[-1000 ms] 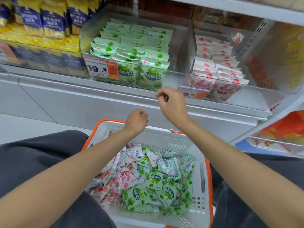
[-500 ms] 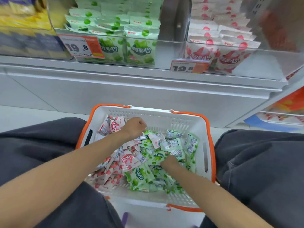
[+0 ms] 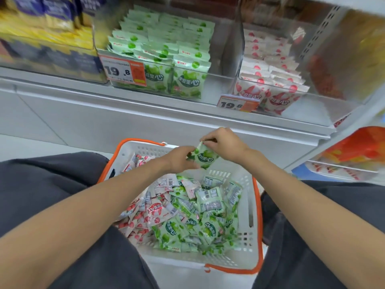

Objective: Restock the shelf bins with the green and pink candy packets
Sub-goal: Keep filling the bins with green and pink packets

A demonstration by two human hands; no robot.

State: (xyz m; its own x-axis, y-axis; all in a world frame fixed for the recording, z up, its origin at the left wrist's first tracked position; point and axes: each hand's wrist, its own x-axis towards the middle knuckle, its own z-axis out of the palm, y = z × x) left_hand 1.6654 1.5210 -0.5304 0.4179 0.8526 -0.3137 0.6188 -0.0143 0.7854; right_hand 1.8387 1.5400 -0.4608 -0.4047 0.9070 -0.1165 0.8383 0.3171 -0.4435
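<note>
A single green candy packet (image 3: pixel 205 158) is held above the far end of the white basket (image 3: pixel 246 207). My left hand (image 3: pixel 179 159) grips its lower left side and my right hand (image 3: pixel 224 143) pinches its top edge. Inside the basket lie several loose green packets (image 3: pixel 194 228) on the right and pink packets (image 3: pixel 155 211) on the left. On the shelf above, a clear bin holds rows of green packets (image 3: pixel 166 53), and the bin to its right holds pink packets (image 3: pixel 273 80).
The basket has an orange rim and sits between my knees in dark trousers. Price tags reading 19.8 (image 3: pixel 121 70) hang on both bin fronts. Yellow and blue packs (image 3: pixel 41 28) fill the shelf at left. Orange goods (image 3: pixel 358 149) sit low right.
My right hand has come up out of the basket with a green packet. My left hand has risen to meet it, and both now hold the packet above the basket.
</note>
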